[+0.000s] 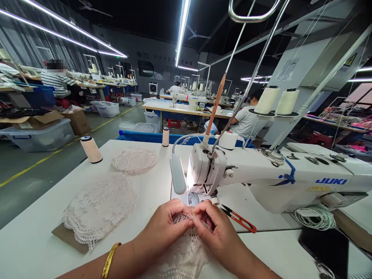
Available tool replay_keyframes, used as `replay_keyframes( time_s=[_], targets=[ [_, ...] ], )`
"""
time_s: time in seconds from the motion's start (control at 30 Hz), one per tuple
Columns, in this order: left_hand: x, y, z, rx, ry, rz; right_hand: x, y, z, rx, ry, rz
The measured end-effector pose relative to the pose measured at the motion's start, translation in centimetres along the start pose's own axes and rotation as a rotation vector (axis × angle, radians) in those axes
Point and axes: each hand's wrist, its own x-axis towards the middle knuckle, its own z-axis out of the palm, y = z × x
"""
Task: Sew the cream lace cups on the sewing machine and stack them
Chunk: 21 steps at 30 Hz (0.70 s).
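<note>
Both hands meet just in front of the sewing machine [203,166], pinching the upper edge of a cream lace piece [183,255]. My left hand [165,224] grips it between thumb and forefinger. From the other side my right hand [213,230] holds the same edge, its fingertips nearly touching the left ones. The lace hangs below the hands toward me, partly hidden by them. Right of my right hand lie orange-handled thread snips [240,219]. The machine's lamp [178,174] hangs above, and the needle area is lit behind my fingertips.
On the white table [35,240] at left are a larger lace stack [101,205] on brown card and a smaller lace stack [135,159]. Thread cones [91,149] stand at the table's far edge. A black phone [325,248] and coiled cable [315,217] lie right. Co-workers sit beyond.
</note>
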Motion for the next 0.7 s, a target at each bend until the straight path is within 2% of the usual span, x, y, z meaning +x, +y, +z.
replay_keyframes(
  time_s=[0.2, 0.33, 0.4, 0.47, 0.57, 0.63, 0.7],
  targets=[
    [-0.3, 0.4, 0.0, 0.003, -0.013, -0.015, -0.1, -0.3, -0.6, 0.008, -0.074, 0.009],
    [-0.7, 1.5, -0.4, 0.072, -0.136, -0.025, 0.0, -1.1, -1.0, 0.03, -0.112, 0.058],
    [-0.5, 1.6, -0.6, 0.15, -0.192, -0.032, 0.4, -1.1, -0.8, 0.02, -0.114, 0.086],
    [0.0, 1.3, -0.6, 0.336, -0.189, -0.026, 1.0, -0.7, -0.3, -0.048, -0.106, 0.095],
    [0.7, 0.0, 0.0, 0.663, -0.039, 0.102, 1.9, 0.5, 0.7, -0.231, -0.057, 0.06],
    [1.0, -1.0, 0.6, 0.78, 0.131, 0.294, 2.3, 1.4, 1.2, -0.314, -0.01, 0.043],
    [1.1, -1.8, 0.9, 0.829, 0.241, 0.53, 2.4, 2.1, 1.6, -0.342, 0.017, 0.049]
  ],
)
